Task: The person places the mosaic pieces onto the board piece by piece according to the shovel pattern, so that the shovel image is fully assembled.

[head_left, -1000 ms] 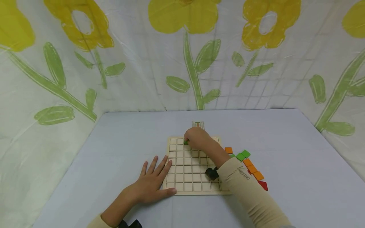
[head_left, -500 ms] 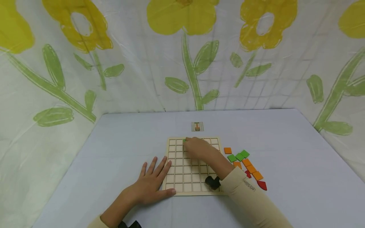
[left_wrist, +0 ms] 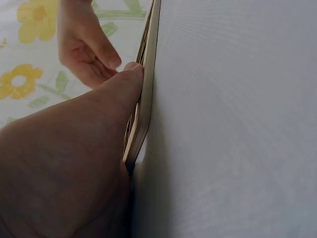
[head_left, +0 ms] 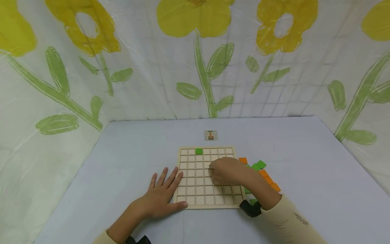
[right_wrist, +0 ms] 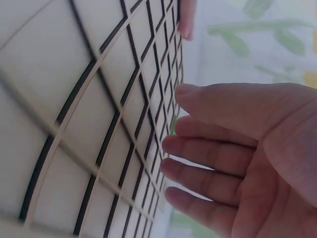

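A pale wooden grid board (head_left: 195,191) lies on the table with one green square tile (head_left: 199,151) in its far row. My left hand (head_left: 159,201) rests with spread fingers at the board's left edge, its thumb on the near left corner. In the left wrist view that thumb touches the board's rim (left_wrist: 146,106). Over the right half of the board hovers my right hand (head_left: 230,171). The right wrist view shows the right hand's fingers (right_wrist: 213,153) loosely bent, with nothing between them and the thumb.
Right of the board lie loose orange tiles (head_left: 268,180) and green tiles (head_left: 261,164), partly covered by the right forearm. A small printed picture card (head_left: 211,135) lies beyond the board's far edge. Behind the table hangs a flowered cloth (head_left: 137,95).
My right hand has let go of the green tile in the far row and drawn back toward the right and nearer. The left hand stays in place.
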Tool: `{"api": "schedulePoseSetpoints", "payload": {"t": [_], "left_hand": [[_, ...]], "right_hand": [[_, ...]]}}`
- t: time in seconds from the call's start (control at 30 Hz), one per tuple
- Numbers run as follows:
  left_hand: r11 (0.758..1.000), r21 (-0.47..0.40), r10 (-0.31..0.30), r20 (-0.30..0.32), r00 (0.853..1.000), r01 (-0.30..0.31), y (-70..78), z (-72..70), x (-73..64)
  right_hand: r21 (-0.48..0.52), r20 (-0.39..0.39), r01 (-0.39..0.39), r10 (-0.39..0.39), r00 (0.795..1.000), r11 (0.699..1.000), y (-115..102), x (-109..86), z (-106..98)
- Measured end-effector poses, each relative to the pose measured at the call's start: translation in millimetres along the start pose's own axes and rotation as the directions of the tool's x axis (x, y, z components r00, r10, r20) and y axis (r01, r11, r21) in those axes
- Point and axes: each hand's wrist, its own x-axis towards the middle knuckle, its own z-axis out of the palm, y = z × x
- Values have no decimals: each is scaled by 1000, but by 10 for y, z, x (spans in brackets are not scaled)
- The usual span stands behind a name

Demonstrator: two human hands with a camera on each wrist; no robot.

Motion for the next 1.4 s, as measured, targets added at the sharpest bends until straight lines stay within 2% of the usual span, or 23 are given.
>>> {"api": "schedulePoseSetpoints", "payload": {"t": [0.17,0.27,0.47,0.6,0.7,0.83,1.4], "left_hand": [[1000,-8,-2,9,1000,2,5,-11,-2],[1000,-10,-1,10,1000,2,4,-12,-2],[1000,-2,1,4,1000,-1,-1,-12,-7],[1000,-9,6,1,1000,-6,4,-19,-12],[1000,-11,8,0,1000,-8,5,-20,-13],[1000,-9,8,1,1000,-8,2,-14,-11],[1000,-7,7,-10,1000,-7,-13,17,-13]], "right_hand": [[1,-92,12,-12,996,1000,131,-279,-64],[-10,-125,-20,19,992,1000,215,-437,-100],[1,-142,-141,139,980,990,360,-687,-146],[-24,-175,-225,218,960,974,447,-776,-173],[-17,-181,-302,294,939,953,496,-801,-188],[7,-167,-362,358,919,932,534,-788,-187],[16,-128,-436,435,891,900,600,-594,-55]]}}
